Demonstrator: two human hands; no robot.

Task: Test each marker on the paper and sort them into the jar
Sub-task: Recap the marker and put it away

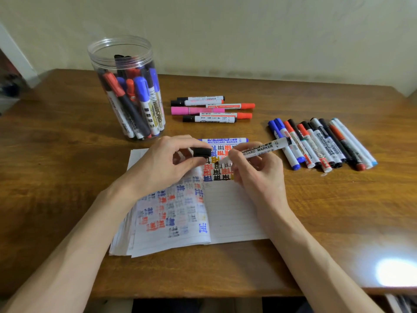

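Right hand [255, 175], at the centre of the frame, grips an uncapped black whiteboard marker [261, 149] with curled fingers, its tip down on the open notebook [230, 213] among rows of coloured test marks. Left hand [167, 163] pinches the black cap [202, 152] just beside it. A blue whiteboard marker [223, 140] lies along the notebook's top edge. The clear plastic jar [126, 86], upper left, holds capped markers. Six markers [209, 110] lie at upper centre, and a longer row of markers [320, 143] lies at right on the wooden table [316, 211].
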